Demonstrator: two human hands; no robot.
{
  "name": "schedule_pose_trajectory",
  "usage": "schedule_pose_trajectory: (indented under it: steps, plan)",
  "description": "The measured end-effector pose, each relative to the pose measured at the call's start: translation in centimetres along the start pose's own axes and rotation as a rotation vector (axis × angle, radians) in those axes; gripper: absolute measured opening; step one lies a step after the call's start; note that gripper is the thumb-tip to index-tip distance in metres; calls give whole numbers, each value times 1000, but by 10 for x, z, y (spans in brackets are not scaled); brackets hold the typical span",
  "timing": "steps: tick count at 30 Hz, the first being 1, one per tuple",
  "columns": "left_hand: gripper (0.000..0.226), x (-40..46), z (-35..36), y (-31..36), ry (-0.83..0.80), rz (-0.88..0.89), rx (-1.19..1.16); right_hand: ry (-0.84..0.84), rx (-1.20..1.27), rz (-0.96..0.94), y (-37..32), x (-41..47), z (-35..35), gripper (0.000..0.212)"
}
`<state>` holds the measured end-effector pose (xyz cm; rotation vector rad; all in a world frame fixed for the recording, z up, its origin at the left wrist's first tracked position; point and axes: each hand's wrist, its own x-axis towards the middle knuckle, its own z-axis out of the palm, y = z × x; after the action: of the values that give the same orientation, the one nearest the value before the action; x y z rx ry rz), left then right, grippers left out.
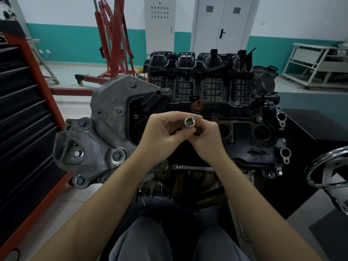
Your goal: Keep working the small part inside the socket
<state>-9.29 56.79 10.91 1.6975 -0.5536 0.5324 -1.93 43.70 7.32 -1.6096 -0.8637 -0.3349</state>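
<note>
Engine: a dark engine [216, 113] stood right in front of the person, and both hands were raised above its top face.
Intake part: a black ribbed manifold [203, 76] rose at the far side of the engine, behind the hands.
Left bracket: a grey cast metal bracket [98, 132] with several bolts was fixed on the left end of the engine, just beside the left forearm.
Tool cabinet: a black and orange drawer cabinet [24, 117] closed the left side of the view, near the bracket.
Hand wheel: a shiny metal hand wheel [331, 170] stood at the right edge, well apart from the right hand.
Behind: a red workshop crane [113, 44], a grey electrical cabinet [160, 25] and a white double door [224, 23] were near the far wall.
Open room: tiled floor [75, 108] was free between the cabinet and the engine; the space straight above the engine top was open.
Wrench: a flat metal wrench [194, 168] lay on the near edge of the engine, under the wrists.
Socket: a small chrome socket [189, 121] was held in the air above the engine, its square hole turned to the camera.
Left hand [162, 132]: fingers curled, the fingertips touched the socket from the left.
Right hand [205, 136]: fingers curled, it pinched the socket from the right and below.
</note>
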Motion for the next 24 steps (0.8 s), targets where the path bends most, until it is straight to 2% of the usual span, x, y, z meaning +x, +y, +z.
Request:
schedule_pose_trajectory:
  steps: [5, 8, 11, 15, 17, 21, 24]
  plan:
    - [19, 2, -1, 0, 88, 27, 213, -20, 34, -6, 2, 2, -3, 21]
    - [29, 1, -1, 1, 46, 12, 107, -59, 46, -12, 1, -1, -3, 30]
    - [33, 1, -1, 2, 30, 5, 6, -27, 40, 12, 0, 0, -2, 34]
    - [20, 1, 0, 0, 118, 29, 166, 26, 38, 22, 2, 0, -1, 20]
    - [19, 0, -1, -1, 143, 22, 166, 18, 49, 12, 3, -1, -1, 21]
    - [27, 0, -4, -2, 68, -7, -1, -51, 66, 3, 3, -3, -1, 35]
    - [29, 0, -5, -2, 21, -16, -47, -3, 61, 25, 2, -1, -1, 33]
